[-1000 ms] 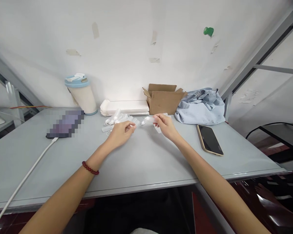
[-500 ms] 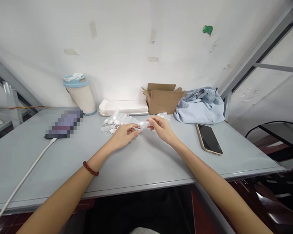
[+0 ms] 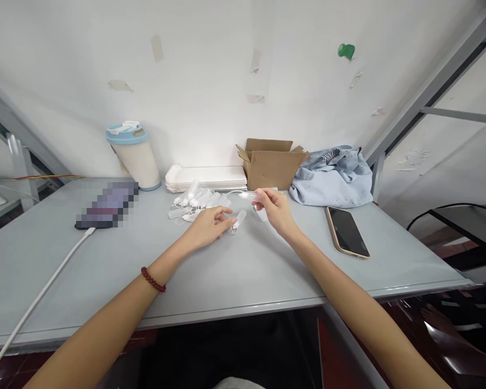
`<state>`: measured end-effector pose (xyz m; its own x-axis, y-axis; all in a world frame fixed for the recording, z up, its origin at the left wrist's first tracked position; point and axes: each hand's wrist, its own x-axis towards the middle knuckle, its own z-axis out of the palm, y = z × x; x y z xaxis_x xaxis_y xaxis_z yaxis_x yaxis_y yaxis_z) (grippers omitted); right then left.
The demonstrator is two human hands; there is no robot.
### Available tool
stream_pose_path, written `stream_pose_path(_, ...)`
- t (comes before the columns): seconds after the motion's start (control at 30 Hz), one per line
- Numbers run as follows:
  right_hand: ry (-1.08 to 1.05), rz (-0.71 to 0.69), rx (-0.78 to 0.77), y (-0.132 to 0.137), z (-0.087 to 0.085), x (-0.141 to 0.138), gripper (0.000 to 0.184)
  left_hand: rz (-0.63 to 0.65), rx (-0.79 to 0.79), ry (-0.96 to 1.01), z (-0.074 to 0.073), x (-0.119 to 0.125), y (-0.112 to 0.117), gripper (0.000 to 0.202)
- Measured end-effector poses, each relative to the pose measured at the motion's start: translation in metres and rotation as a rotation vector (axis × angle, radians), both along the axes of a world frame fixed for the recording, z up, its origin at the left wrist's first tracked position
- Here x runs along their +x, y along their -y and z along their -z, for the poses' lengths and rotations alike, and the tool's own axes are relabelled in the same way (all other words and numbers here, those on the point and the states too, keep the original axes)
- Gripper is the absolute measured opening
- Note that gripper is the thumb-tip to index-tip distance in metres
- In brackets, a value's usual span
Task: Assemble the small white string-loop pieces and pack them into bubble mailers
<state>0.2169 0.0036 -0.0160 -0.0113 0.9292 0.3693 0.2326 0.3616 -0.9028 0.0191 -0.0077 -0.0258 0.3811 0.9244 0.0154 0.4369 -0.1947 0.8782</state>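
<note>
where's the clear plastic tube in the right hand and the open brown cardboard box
Clear plastic tube (image 3: 250, 196), head view, on its exposed part
Open brown cardboard box (image 3: 271, 171), head view, on its front wall

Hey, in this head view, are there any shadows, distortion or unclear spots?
In the head view, lighting looks fairly even, with a soft shadow on the table near the right hand; the cup leans outward, probably wide-angle distortion; coarse blocks mask the left phone; the piled translucent tubes are hard to tell apart.
</note>
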Motion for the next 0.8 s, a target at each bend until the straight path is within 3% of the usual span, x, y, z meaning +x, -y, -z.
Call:
stream_pose_path(0.07,0.010,-0.017,-0.004,0.000,0.001,-0.001,0.040,-0.071,0.035,0.033,-0.001,0.000,-0.001,0.056)
stream_pose_path(0.17,0.033,-0.020,-0.007,0.001,0.003,-0.002,0.041,-0.144,0.090,0.097,-0.004,-0.001,-0.001,0.056)
stream_pose_path(0.37,0.077,0.004,0.004,0.002,0.003,-0.002,0.041,-0.158,0.042,0.076,-0.015,-0.004,0.001,0.032)
stream_pose_path(0.8,0.087,-0.007,0.000,0.004,0.001,-0.003,0.043,-0.176,-0.035,0.124,-0.014,-0.004,0.000,0.030)
